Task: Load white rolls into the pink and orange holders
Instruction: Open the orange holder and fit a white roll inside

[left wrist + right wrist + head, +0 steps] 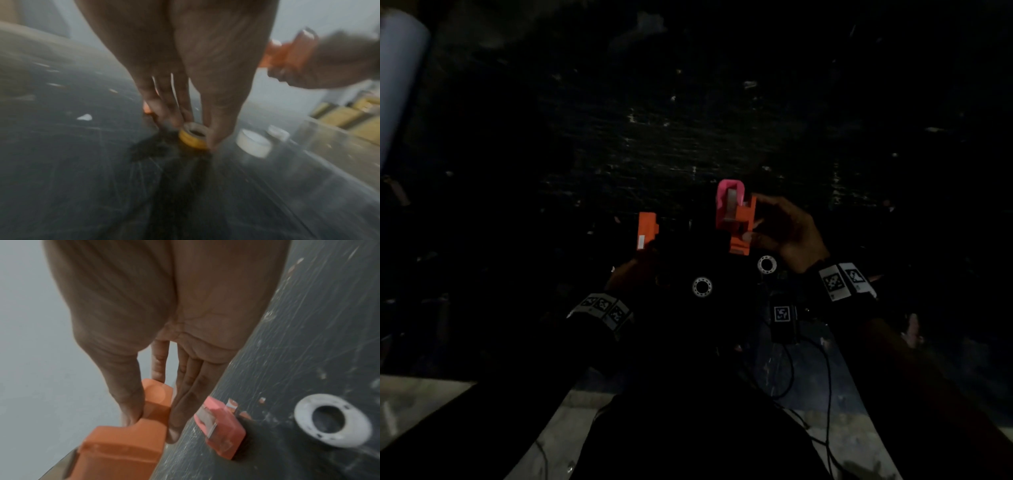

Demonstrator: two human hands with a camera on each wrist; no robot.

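Observation:
My right hand [754, 220] [151, 428] grips an orange holder [740, 236] [123, 449] above the dark table, thumb on one side and fingers on the other. Just behind it in the head view is the pink holder [722, 202]; the right wrist view shows this pink holder [223, 426] lying on the table with a grey strip in it. My left hand [635, 270] [196, 134] pinches a small roll [191, 140], whitish on top and yellow on its side, at the table surface. A second orange holder [647, 233] stands just beyond that hand.
Two white rolls [702, 287] [767, 264] lie flat on the dark scratched table [688, 137] between my wrists; the nearer white roll [254, 143] is right of my left fingers. A black tagged box [782, 317] with cables sits by the near edge. A clear container [329, 139] stands at the right.

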